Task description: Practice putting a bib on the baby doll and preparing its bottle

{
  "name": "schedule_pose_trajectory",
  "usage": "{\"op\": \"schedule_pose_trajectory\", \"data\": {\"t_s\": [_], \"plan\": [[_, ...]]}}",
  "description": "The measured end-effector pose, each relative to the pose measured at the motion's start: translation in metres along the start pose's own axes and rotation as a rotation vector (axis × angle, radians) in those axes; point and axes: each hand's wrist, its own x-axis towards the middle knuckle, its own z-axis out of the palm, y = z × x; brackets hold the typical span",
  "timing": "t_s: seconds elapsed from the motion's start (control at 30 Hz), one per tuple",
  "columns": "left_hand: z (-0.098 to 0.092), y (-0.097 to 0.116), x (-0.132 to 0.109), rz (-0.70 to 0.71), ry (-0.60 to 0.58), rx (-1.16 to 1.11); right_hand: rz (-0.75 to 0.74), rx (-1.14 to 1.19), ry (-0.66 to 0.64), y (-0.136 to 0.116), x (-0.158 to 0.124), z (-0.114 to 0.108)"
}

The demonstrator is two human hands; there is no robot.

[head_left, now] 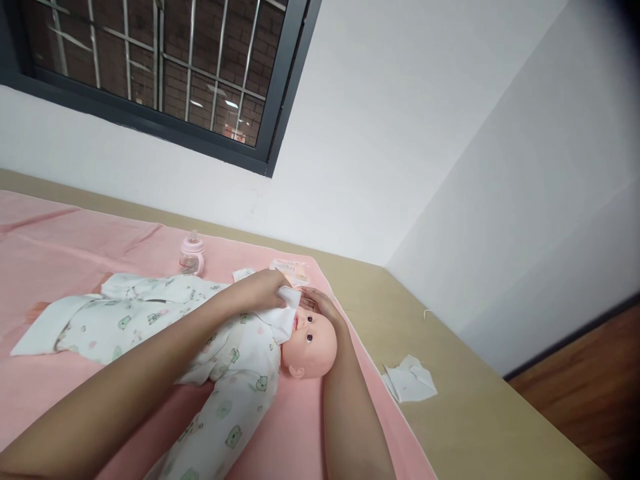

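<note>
A baby doll (310,343) lies on its back on a pink mat (280,427), dressed in a white romper (235,353) with green animal prints. My left hand (265,291) reaches across its chest and pinches a folded white tissue (285,317) at the doll's chin and neck. Curved around the far side of the head, my right hand (320,304) rests against it with fingers extended. The doll's head partly hides that palm. Its eyes and mouth show, facing up and toward the right.
Behind the doll stands a pink baby bottle (191,255). A clear plastic packet (291,272) lies just beyond my hands. On the wooden tabletop (370,293) at right is a crumpled white tissue (411,380). White walls and a barred window (150,67) bound the far side.
</note>
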Motion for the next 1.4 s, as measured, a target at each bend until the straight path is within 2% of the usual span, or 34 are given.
{"op": "schedule_pose_trajectory", "data": {"t_s": [0.1,0.23,0.37,0.47,0.6,0.83,1.07,1.4], "plan": [[-0.004,-0.001,-0.002,-0.031,0.032,0.006,0.01,0.014,-0.002,0.0,0.0,0.0],[-0.011,0.001,-0.008,-0.005,-0.012,-0.09,0.002,0.031,0.008,-0.003,-0.005,0.003],[-0.017,0.008,-0.017,0.126,-0.161,-0.205,0.002,0.036,0.04,-0.006,-0.01,0.008],[-0.018,0.01,-0.019,0.121,-0.255,-0.202,-0.004,0.041,0.046,-0.007,-0.013,0.01],[-0.013,0.009,-0.017,0.065,-0.202,-0.069,-0.01,0.045,0.046,-0.008,-0.015,0.012],[-0.01,0.023,-0.021,-0.052,-0.19,0.0,-0.006,0.034,0.053,-0.008,-0.014,0.013],[-0.005,0.025,-0.018,0.011,-0.168,0.014,-0.009,0.033,0.048,-0.007,-0.013,0.012],[0.001,0.024,-0.016,-0.001,-0.146,0.031,0.018,0.032,0.054,-0.005,-0.009,0.008]]}}
